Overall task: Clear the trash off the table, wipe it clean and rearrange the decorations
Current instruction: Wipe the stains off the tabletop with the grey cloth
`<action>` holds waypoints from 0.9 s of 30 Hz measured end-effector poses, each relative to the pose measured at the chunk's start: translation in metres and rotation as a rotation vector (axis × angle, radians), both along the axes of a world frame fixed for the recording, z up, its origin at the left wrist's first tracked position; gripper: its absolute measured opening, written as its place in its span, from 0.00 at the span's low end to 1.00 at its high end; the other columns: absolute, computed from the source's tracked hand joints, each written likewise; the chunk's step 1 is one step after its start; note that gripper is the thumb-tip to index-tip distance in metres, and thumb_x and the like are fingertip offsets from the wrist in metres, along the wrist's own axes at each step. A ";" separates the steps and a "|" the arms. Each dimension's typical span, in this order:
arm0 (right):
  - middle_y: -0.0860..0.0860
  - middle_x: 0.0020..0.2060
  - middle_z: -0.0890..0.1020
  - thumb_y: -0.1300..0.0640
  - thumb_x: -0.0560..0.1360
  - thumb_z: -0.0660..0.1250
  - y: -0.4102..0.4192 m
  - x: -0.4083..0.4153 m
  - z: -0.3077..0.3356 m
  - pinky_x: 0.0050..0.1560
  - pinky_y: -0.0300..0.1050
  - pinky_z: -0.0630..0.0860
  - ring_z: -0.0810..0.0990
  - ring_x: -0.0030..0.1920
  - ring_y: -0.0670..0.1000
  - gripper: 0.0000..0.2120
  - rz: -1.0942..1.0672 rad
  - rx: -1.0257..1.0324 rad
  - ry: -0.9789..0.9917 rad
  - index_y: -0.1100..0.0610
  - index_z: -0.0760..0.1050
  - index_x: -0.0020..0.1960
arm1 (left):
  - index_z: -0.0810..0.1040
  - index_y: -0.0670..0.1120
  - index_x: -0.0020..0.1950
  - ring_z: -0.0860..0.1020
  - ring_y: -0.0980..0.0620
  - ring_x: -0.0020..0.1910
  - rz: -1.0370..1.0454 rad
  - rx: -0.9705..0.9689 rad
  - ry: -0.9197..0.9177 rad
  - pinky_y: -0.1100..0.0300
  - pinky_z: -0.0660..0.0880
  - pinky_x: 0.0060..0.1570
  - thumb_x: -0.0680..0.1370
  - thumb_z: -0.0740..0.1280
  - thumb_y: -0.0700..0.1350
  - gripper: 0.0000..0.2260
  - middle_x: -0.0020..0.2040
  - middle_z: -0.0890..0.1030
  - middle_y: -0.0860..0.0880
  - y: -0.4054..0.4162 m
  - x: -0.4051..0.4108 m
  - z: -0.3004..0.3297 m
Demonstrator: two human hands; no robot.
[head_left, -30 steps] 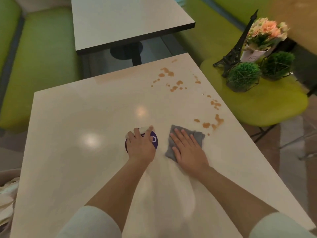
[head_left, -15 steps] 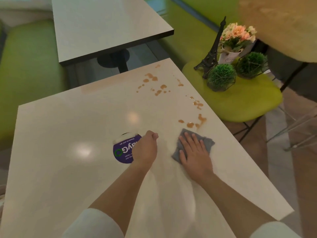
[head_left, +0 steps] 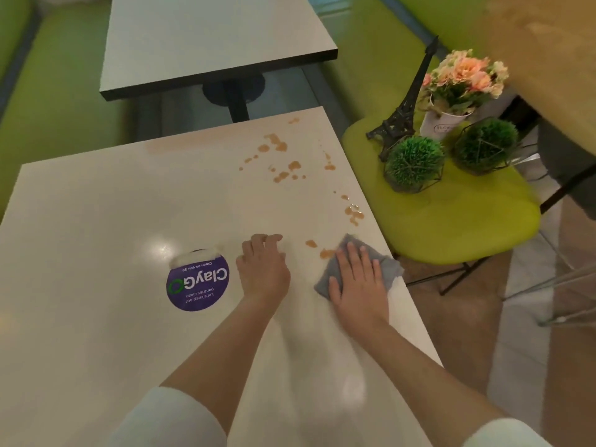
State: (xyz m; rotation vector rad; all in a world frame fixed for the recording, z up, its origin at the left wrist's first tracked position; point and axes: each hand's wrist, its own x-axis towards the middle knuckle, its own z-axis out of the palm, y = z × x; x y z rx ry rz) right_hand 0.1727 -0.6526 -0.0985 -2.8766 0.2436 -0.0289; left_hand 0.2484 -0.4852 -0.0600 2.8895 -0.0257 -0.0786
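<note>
Head view, table: a pale cream square tabletop (head_left: 96,221) with a glossy surface fills the middle and left of the view.
Head view, right hand: the right hand (head_left: 356,282) lies flat with fingers straight and slightly spread, palm down on a small grey wiping cloth (head_left: 383,267); it presses the cloth and curls round nothing.
Head view, cloth: it lies crumpled on the table at the right edge, its far corner touching the nearest orange-brown spill marks (head_left: 280,145).
Head view, spill: blotches and drops run from the far middle of the tabletop down along the right edge to the cloth.
Head view, left hand: the left hand (head_left: 263,269) rests on the tabletop just left of the cloth, fingers curled under at the tips and holding nothing.
Head view, sticker: a round purple sticker with white "ClayGo" lettering (head_left: 198,283) is stuck on the table just left of the left hand, its far rim peeled or torn to white.
Head view, decorations: off the table on a lime-green chair seat (head_left: 467,227) to the right stand a black Eiffel Tower model (head_left: 403,114), a white pot of pink and peach flowers (head_left: 461,88), and two green moss balls in black wire frames (head_left: 414,164), close together.
Head view, background: a second grey-white table (head_left: 209,37) stands beyond, with green bench seating (head_left: 54,91) to the left.
</note>
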 end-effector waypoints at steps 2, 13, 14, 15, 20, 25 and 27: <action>0.51 0.78 0.58 0.46 0.81 0.50 0.011 -0.018 0.000 0.76 0.54 0.50 0.54 0.78 0.53 0.28 0.252 -0.004 0.008 0.54 0.58 0.79 | 0.68 0.52 0.71 0.66 0.47 0.67 0.063 0.020 -0.012 0.50 0.62 0.62 0.81 0.60 0.46 0.18 0.69 0.68 0.50 -0.003 -0.004 -0.006; 0.51 0.78 0.58 0.46 0.81 0.48 -0.006 0.016 0.001 0.76 0.53 0.48 0.54 0.78 0.53 0.28 0.364 0.041 0.020 0.54 0.59 0.78 | 0.64 0.54 0.73 0.62 0.48 0.69 0.111 0.078 0.020 0.51 0.52 0.68 0.82 0.56 0.47 0.19 0.72 0.65 0.51 -0.008 -0.005 -0.013; 0.49 0.78 0.57 0.45 0.81 0.48 -0.007 0.005 0.002 0.76 0.52 0.47 0.51 0.79 0.51 0.27 0.468 0.054 0.034 0.53 0.58 0.79 | 0.64 0.54 0.74 0.62 0.48 0.69 0.108 0.089 0.024 0.51 0.52 0.68 0.82 0.56 0.47 0.19 0.72 0.64 0.51 -0.008 -0.004 -0.012; 0.48 0.79 0.56 0.45 0.82 0.48 -0.015 0.001 0.005 0.77 0.51 0.46 0.50 0.79 0.49 0.27 0.542 0.063 0.040 0.52 0.58 0.79 | 0.63 0.55 0.74 0.62 0.48 0.69 0.106 0.092 0.028 0.51 0.52 0.68 0.82 0.56 0.48 0.19 0.72 0.64 0.51 -0.007 -0.003 -0.012; 0.48 0.76 0.64 0.46 0.79 0.49 -0.034 0.053 0.002 0.77 0.49 0.45 0.54 0.78 0.49 0.27 0.398 0.058 0.027 0.53 0.65 0.75 | 0.63 0.55 0.74 0.61 0.47 0.69 0.112 0.055 0.047 0.51 0.53 0.68 0.82 0.56 0.47 0.19 0.72 0.63 0.51 -0.008 -0.004 -0.012; 0.48 0.78 0.57 0.47 0.78 0.45 0.008 0.047 0.006 0.76 0.51 0.42 0.50 0.79 0.49 0.30 0.435 0.036 0.051 0.54 0.55 0.79 | 0.63 0.56 0.74 0.61 0.48 0.69 0.108 0.040 0.050 0.52 0.54 0.68 0.82 0.56 0.49 0.19 0.72 0.63 0.52 -0.004 -0.002 -0.012; 0.47 0.78 0.59 0.48 0.80 0.49 -0.003 0.032 0.007 0.76 0.51 0.46 0.52 0.78 0.48 0.28 0.550 0.040 0.043 0.53 0.58 0.78 | 0.64 0.56 0.74 0.62 0.48 0.69 0.097 0.030 0.045 0.52 0.55 0.67 0.82 0.56 0.50 0.19 0.72 0.64 0.52 -0.002 -0.002 -0.012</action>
